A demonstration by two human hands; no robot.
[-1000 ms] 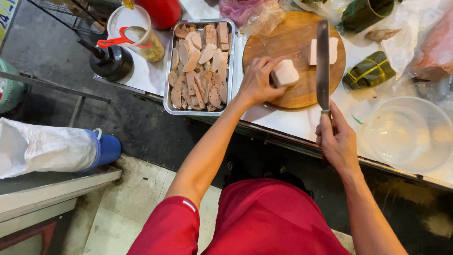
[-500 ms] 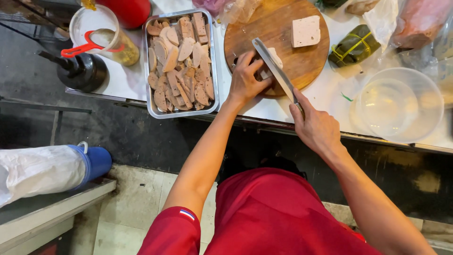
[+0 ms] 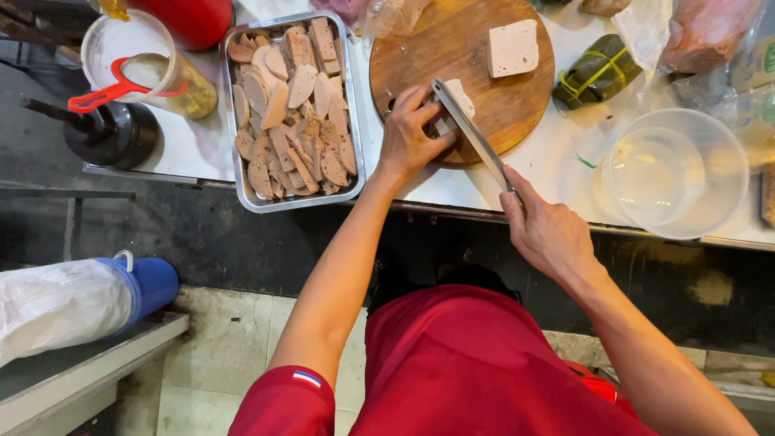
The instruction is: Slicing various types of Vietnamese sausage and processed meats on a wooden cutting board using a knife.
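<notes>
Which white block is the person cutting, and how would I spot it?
Find the round wooden board on the white counter. Two pale blocks lie on it. The cut block sits at the near edge, pinned under the left hand with the knife against it; the other block lies alone, untouched.

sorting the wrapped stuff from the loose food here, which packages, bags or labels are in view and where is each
Leaf-wrapped bundle: right of the round wooden cutting board, dark green, tied with yellow bands.
Clear plastic bag: top right corner, holds something pinkish.
Clear crumpled bag: top edge, above the board.
Green label patch: far right edge, too small to make out.
White sack: lower left, stuffed in a blue container.
No signs or screens.
</notes>
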